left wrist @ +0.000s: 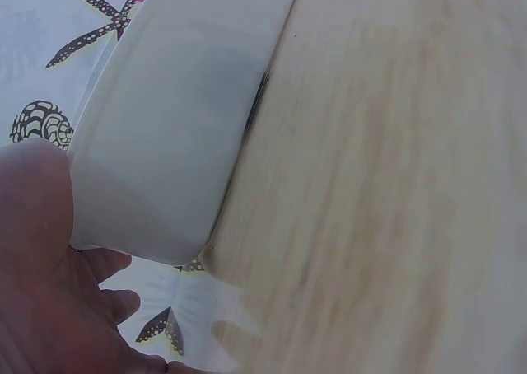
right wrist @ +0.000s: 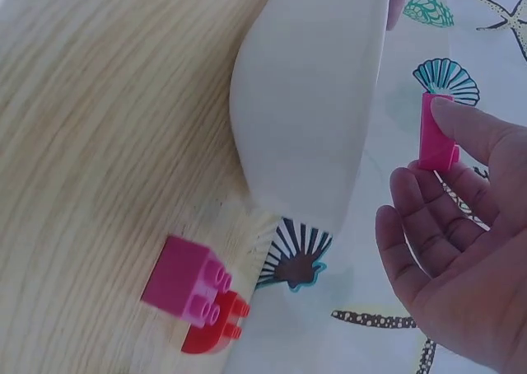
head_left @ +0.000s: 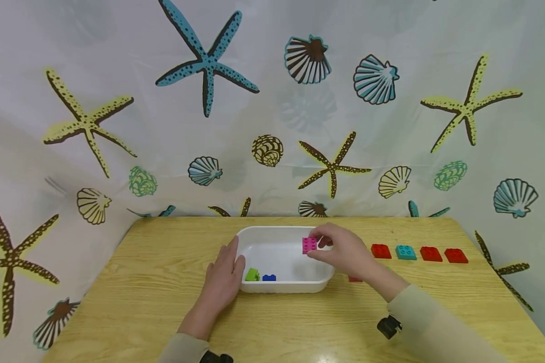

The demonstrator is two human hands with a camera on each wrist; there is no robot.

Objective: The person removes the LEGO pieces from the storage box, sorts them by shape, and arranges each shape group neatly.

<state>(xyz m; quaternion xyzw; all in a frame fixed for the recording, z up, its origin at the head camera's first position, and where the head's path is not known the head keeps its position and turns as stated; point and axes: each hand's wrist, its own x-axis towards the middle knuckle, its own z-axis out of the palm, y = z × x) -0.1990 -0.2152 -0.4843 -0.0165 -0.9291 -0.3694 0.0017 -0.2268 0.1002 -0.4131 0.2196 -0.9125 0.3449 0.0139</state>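
Observation:
My right hand (head_left: 342, 250) pinches a pink toy building brick (head_left: 309, 245) between thumb and fingers, above the right part of a white plastic tub (head_left: 281, 288). In the right wrist view, the pinched brick stands on edge at the fingertips, beyond the tub's wall. My left hand (head_left: 224, 274) lies along the tub's left end, its fingers stretched along the outside and the thumb against the near corner. Inside the tub, a lime green brick (head_left: 252, 275) and a blue brick (head_left: 269, 278) sit at the near left.
Right of the tub is a row of bricks: a red one (head_left: 381, 251), a blue one (head_left: 406, 252) and two more red ones (head_left: 431, 254). A pink brick (right wrist: 183, 279) stands near the tub, partly behind my right forearm in the head view. A patterned curtain (head_left: 272, 116) hangs behind the wooden table (head_left: 154, 262).

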